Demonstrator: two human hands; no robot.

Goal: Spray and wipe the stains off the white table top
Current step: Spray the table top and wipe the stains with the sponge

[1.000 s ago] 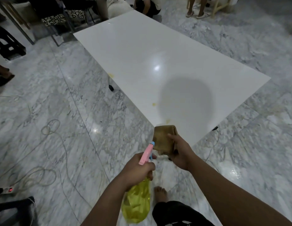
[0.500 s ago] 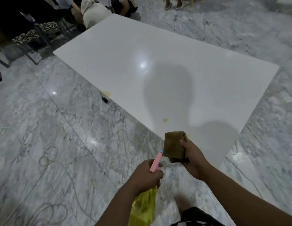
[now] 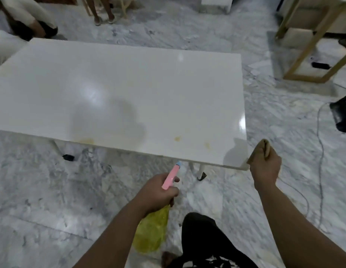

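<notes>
Marble floor (image 3: 52, 190) around stained table (image 3: 129, 84); cable (image 3: 321, 151) right

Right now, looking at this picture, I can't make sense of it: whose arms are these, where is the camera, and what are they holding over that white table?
There is no machine here. A person wears a wide-angle camera on the head, so you look down along their own two arms. The left hand grips a spray bottle with a yellow body and a pink nozzle pointing toward the white table top. The right hand holds a folded brown cloth at the table's near right corner. On the surface near the front edge lie yellowish stains: one at the left, two more toward the right. The dark patch is only the person's shadow. Around the table is a marble floor with cables.
</notes>
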